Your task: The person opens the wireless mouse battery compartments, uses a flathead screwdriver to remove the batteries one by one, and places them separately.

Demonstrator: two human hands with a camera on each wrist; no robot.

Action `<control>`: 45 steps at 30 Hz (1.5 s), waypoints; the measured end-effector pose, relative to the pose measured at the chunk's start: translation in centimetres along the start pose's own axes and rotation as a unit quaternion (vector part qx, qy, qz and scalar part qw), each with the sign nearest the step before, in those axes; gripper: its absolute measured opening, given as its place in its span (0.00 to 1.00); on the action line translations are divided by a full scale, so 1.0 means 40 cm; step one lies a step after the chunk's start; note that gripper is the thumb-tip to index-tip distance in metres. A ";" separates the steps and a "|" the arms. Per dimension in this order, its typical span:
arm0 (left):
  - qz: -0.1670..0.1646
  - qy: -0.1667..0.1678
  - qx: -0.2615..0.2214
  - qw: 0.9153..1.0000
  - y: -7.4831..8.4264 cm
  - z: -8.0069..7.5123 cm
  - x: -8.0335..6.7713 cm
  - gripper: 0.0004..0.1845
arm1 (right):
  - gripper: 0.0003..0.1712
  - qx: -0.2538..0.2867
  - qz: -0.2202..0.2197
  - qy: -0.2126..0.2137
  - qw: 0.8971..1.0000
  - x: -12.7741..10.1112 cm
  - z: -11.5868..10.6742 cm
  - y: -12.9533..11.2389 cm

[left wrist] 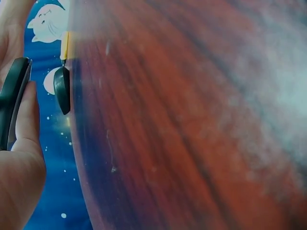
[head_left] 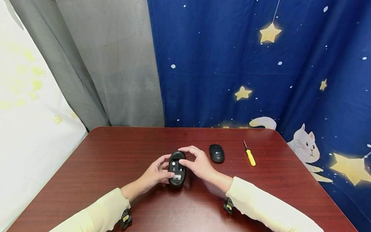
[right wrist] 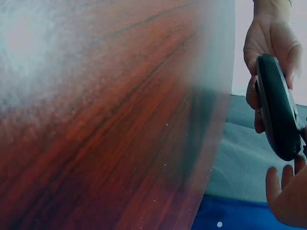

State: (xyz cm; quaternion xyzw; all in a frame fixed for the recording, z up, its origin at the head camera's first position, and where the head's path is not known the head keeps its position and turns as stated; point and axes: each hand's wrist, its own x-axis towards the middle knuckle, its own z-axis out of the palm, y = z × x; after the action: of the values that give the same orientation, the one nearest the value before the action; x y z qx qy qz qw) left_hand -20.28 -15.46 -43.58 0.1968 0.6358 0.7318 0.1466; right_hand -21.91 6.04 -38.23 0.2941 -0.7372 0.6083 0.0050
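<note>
An upturned black mouse [head_left: 177,170] is held just above the reddish-brown table [head_left: 130,141], its underside, with a white label [head_left: 178,177], turned toward the head camera. At the left side of the upturned mouse, a grip is kept by the left hand [head_left: 156,172]: the thumb is laid across the underside by the label, and the fingers are curled behind the shell. At its right, the far end is taken by the right hand [head_left: 201,164], the thumb pressed on the underside and the forefinger bent at the far edge, parted by little; whether a small part is pinched there cannot be told. To the right of the upturned mouse, a second mouse [head_left: 216,153] and, farther right, a yellow-handled screwdriver [head_left: 250,157] are laid on the table.
</note>
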 end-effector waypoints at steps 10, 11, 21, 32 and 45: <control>-0.003 0.007 0.012 1.000 0.003 -0.001 0.000 0.37 | 0.18 0.006 0.021 0.014 1.000 0.023 -0.005 0.063; -0.004 0.007 0.013 1.000 0.005 -0.001 0.000 0.37 | 0.18 0.008 0.028 0.015 0.999 0.024 -0.005 0.062; -0.012 0.009 0.019 1.000 0.015 -0.003 -0.002 0.38 | 0.16 0.094 0.107 0.020 0.990 0.040 -0.019 0.045; -0.009 0.001 0.018 1.000 0.016 -0.008 -0.005 0.38 | 0.18 0.208 0.133 0.032 0.968 0.067 -0.036 0.036; -0.012 0.006 0.014 1.000 0.022 -0.012 -0.010 0.38 | 0.21 0.239 0.166 0.094 0.952 0.125 -0.041 0.032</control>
State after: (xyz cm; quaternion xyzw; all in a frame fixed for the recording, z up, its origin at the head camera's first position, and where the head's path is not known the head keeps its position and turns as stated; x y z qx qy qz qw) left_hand -20.14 -16.19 -42.81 0.1865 0.6493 0.7221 0.1487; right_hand -27.18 5.49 -37.11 0.1015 -0.6045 0.7842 -0.0967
